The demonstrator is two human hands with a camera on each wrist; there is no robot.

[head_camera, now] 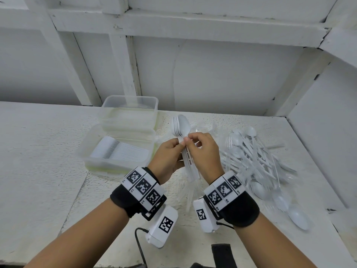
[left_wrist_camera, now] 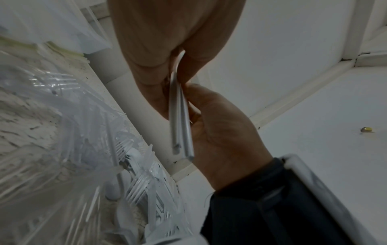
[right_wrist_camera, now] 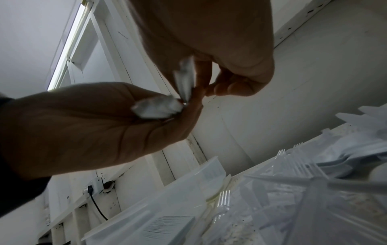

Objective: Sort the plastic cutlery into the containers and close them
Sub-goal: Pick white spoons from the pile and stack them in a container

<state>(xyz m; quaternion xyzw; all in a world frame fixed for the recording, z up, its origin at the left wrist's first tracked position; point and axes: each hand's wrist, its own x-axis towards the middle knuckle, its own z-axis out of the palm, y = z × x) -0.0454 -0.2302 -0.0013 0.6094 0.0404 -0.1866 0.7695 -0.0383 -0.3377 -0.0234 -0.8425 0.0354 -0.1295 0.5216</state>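
At the far left of the tabletop (head_camera: 48, 144) stood two clear containers (head_camera: 117, 147), the nearer one holding a neat row of white cutlery. Just right of them, the left hand (head_camera: 168, 157) had its grip curled round a bundle of forks and a spoon (head_camera: 182, 126). The right hand (head_camera: 204, 151) pinched the same bundle's necks. Farther right lay the loose cutlery pile (head_camera: 258, 161).

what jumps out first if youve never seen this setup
At centre, the left hand and right hand together hold a bundle of white cutlery, spoon and forks upright. A loose cutlery pile sprawls on the right, and a clear container with stacked pieces sits on the left.
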